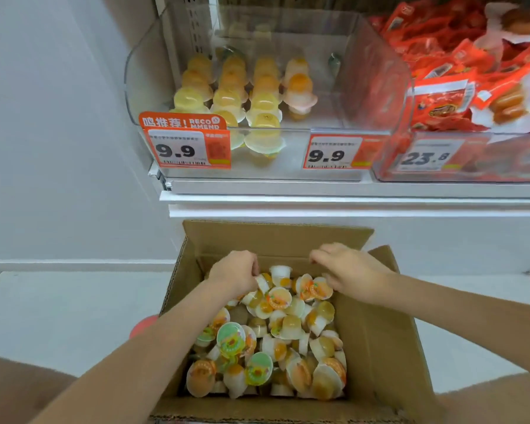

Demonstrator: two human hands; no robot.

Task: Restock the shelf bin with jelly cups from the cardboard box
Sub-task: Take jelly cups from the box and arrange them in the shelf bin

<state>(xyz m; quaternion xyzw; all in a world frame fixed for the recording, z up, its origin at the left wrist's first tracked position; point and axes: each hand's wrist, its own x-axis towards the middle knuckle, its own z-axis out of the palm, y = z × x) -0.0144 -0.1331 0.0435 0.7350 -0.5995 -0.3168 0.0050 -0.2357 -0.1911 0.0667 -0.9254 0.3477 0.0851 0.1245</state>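
We have both hands down in the box (pixel 380 332) to gather cups (pixel 276 332), left hand (pixel 236 275) pinching one, right hand (pixel 346 270) curled but seemingly empty, since the bin (pixel 377 71) above stands half-filled.

One cardboard box (pixel 377 332), three price tags (pixel 178 149), two clear bins (pixel 377 75), two hands (pixel 236 272).

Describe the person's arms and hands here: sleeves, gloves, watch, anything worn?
Both forearms are bare as far as the frame shows: no sleeves in view. The left hand and right hand wear no gloves. No watch, bracelet or ring is visible on either wrist or on the fingers that show. No markings or tape. Upper arms lie outside the frame, so a short sleeve cannot be ruled out.
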